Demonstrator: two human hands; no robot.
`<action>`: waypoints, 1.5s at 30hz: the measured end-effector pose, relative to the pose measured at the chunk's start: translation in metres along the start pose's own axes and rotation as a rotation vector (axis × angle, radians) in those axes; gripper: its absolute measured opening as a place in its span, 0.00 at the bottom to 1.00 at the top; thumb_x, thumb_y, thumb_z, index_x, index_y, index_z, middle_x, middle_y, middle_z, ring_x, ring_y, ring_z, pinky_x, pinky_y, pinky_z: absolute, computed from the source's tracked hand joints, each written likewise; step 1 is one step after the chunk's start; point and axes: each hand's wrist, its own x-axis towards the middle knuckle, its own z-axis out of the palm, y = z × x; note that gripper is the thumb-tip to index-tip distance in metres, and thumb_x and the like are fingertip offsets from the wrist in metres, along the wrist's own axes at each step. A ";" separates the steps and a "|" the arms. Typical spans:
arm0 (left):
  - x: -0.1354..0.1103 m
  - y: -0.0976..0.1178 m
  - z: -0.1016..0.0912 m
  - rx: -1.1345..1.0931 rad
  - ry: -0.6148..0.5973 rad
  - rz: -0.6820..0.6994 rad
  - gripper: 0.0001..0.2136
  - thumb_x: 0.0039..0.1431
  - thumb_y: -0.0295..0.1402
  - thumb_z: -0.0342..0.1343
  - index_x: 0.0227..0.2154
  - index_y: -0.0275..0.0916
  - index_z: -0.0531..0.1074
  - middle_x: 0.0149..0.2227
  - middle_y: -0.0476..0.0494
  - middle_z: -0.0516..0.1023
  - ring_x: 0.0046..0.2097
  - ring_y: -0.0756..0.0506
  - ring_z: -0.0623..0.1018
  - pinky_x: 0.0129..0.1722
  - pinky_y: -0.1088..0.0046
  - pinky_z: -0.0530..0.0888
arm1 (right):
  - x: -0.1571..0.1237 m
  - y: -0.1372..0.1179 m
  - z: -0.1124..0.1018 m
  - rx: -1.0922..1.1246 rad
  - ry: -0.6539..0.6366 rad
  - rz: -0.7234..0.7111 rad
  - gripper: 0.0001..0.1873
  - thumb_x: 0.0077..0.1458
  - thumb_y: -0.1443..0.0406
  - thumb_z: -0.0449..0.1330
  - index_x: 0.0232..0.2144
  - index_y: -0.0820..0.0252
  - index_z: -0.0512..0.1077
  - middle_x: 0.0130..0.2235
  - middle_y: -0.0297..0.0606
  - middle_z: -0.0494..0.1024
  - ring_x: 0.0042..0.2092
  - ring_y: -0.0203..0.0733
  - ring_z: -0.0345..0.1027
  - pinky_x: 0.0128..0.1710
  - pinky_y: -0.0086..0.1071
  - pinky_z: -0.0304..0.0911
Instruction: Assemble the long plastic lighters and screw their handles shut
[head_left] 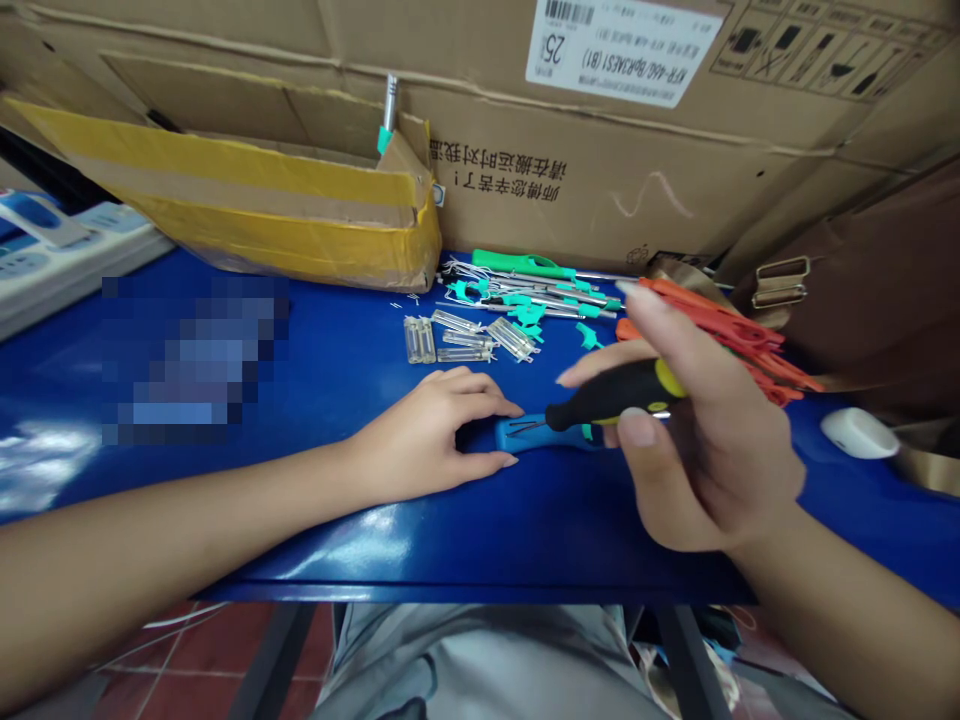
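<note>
My left hand [431, 430] rests on the blue table and pinches the left end of a blue lighter casing [544, 440] between thumb and fingers. The casing lies flat, with a turquoise bit at its right end. A black and yellow screwdriver [600, 394] is in my right hand [716, 440], tilted with its thin shaft pointing left. Its tip is over the casing; whether it touches I cannot tell. Beyond my hands lie several clear fuel tanks [465, 340]. Behind them is a pile of metal lighter tubes with turquoise triggers [529, 305].
A green lighter [517, 264] lies at the back. Orange casings [720, 330] are heaped at the right, near a white rounded case [860, 432]. A yellow-taped cardboard box [300, 215] stands back left, beside a power strip [82, 250]. A large carton [637, 190] closes off the back.
</note>
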 end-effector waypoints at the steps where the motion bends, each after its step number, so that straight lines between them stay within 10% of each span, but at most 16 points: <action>1: 0.000 0.000 0.000 0.000 0.001 0.000 0.16 0.60 0.36 0.66 0.50 0.40 0.77 0.46 0.44 0.79 0.48 0.43 0.76 0.51 0.63 0.71 | 0.001 0.000 0.000 -0.047 0.028 -0.041 0.33 0.66 0.67 0.55 0.71 0.51 0.55 0.56 0.39 0.79 0.40 0.43 0.80 0.33 0.36 0.78; 5: 0.000 -0.001 0.000 -0.011 0.000 0.007 0.17 0.61 0.37 0.65 0.51 0.40 0.77 0.47 0.43 0.79 0.49 0.42 0.77 0.52 0.62 0.70 | 0.004 0.000 -0.003 -0.196 0.017 -0.139 0.33 0.62 0.61 0.65 0.67 0.46 0.62 0.45 0.35 0.84 0.30 0.40 0.78 0.27 0.32 0.75; 12: 0.001 0.001 -0.001 -0.006 -0.002 -0.003 0.16 0.59 0.36 0.66 0.50 0.40 0.77 0.46 0.44 0.79 0.48 0.43 0.76 0.51 0.63 0.71 | -0.003 0.006 0.003 0.049 -0.001 0.004 0.36 0.67 0.63 0.55 0.73 0.45 0.48 0.67 0.40 0.68 0.46 0.49 0.80 0.34 0.41 0.79; 17: 0.001 0.002 0.000 -0.008 0.000 -0.010 0.17 0.59 0.36 0.67 0.50 0.39 0.77 0.44 0.45 0.78 0.47 0.43 0.76 0.50 0.64 0.71 | 0.001 0.005 0.005 -0.125 0.114 -0.097 0.32 0.60 0.63 0.66 0.65 0.49 0.66 0.45 0.36 0.84 0.31 0.43 0.79 0.28 0.36 0.76; 22: 0.001 0.002 -0.001 -0.007 0.001 -0.001 0.16 0.59 0.36 0.67 0.49 0.38 0.77 0.44 0.44 0.78 0.47 0.43 0.76 0.50 0.63 0.70 | 0.000 0.005 0.005 0.149 0.021 0.005 0.30 0.66 0.67 0.52 0.69 0.52 0.58 0.63 0.41 0.73 0.48 0.48 0.79 0.37 0.42 0.80; 27: 0.000 0.001 -0.001 -0.010 0.000 -0.001 0.14 0.60 0.36 0.66 0.48 0.40 0.77 0.44 0.45 0.78 0.47 0.43 0.76 0.50 0.64 0.70 | 0.004 0.004 0.006 -0.007 0.070 -0.119 0.30 0.60 0.70 0.64 0.64 0.52 0.67 0.48 0.37 0.84 0.38 0.44 0.80 0.33 0.36 0.79; 33: 0.000 0.001 -0.001 0.002 -0.007 -0.010 0.14 0.60 0.37 0.65 0.47 0.40 0.77 0.44 0.44 0.77 0.47 0.43 0.76 0.50 0.62 0.70 | -0.001 0.003 0.008 0.193 0.006 0.032 0.33 0.64 0.69 0.56 0.69 0.50 0.57 0.61 0.41 0.75 0.51 0.47 0.78 0.38 0.39 0.80; 39: 0.001 0.002 0.000 0.000 0.011 0.000 0.14 0.60 0.36 0.66 0.47 0.40 0.76 0.43 0.45 0.78 0.46 0.43 0.76 0.49 0.64 0.71 | 0.005 0.003 0.005 -0.073 0.086 -0.109 0.28 0.60 0.65 0.67 0.61 0.51 0.68 0.43 0.37 0.84 0.35 0.44 0.79 0.28 0.35 0.77; 45: 0.001 0.002 -0.001 0.000 -0.011 -0.012 0.14 0.60 0.36 0.66 0.48 0.40 0.77 0.44 0.44 0.78 0.47 0.43 0.76 0.50 0.62 0.70 | 0.001 0.004 0.007 0.115 0.021 -0.038 0.28 0.67 0.66 0.53 0.68 0.53 0.60 0.57 0.42 0.78 0.46 0.46 0.80 0.41 0.41 0.80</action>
